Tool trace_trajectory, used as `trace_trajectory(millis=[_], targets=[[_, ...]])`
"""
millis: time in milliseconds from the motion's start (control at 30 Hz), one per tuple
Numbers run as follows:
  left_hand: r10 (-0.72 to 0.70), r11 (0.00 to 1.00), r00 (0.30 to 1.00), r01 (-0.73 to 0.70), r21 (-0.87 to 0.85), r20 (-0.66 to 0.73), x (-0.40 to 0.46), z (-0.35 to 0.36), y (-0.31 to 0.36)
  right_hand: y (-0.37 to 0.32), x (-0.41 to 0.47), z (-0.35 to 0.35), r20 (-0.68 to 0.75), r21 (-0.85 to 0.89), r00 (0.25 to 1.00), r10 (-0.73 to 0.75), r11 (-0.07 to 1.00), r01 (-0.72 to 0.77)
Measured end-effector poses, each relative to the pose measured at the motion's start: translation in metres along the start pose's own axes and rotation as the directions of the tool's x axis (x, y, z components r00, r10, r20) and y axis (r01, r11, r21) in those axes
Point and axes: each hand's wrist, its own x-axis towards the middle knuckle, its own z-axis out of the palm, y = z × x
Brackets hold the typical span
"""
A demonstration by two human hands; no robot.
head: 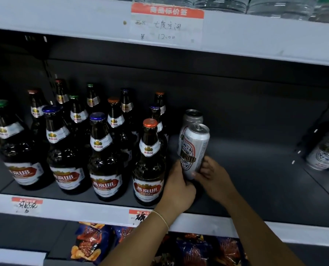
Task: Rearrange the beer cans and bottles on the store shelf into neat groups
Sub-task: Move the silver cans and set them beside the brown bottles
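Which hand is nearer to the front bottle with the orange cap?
Left. The left hand grips the silver can right beside that bottle; the right hand holds the can's far side.

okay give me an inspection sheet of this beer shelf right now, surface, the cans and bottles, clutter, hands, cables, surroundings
Surface: dark shelf; the stretch right of the cans is bare.
Job's things: brown beer bottles stand upright in rows on the left; the front can is tilted, with a second can behind it; more cans stand in the next bay on the right.
Clutter: nothing seen.
Hands: left hand and right hand both grip the front can near its base.
Cables: nothing seen.
Surroundings: price tag on the shelf edge above, plastic-wrapped bottles on that upper shelf, snack bags on the shelf below.
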Motion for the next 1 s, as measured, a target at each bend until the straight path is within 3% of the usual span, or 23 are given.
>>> trace_trajectory(millis=[300,1000], targets=[[-0.012,0.999,1.000,0.013,-0.032,0.012,0.002,-0.001,0.002,0.015,0.008,0.009,-0.094,-0.058,0.994,-0.054,0.997,0.048],[-0.057,0.998,0.998,0.058,-0.014,0.024,0.000,-0.002,0.003,0.016,0.006,0.012,-0.110,-0.091,0.991,-0.077,0.994,0.067]])
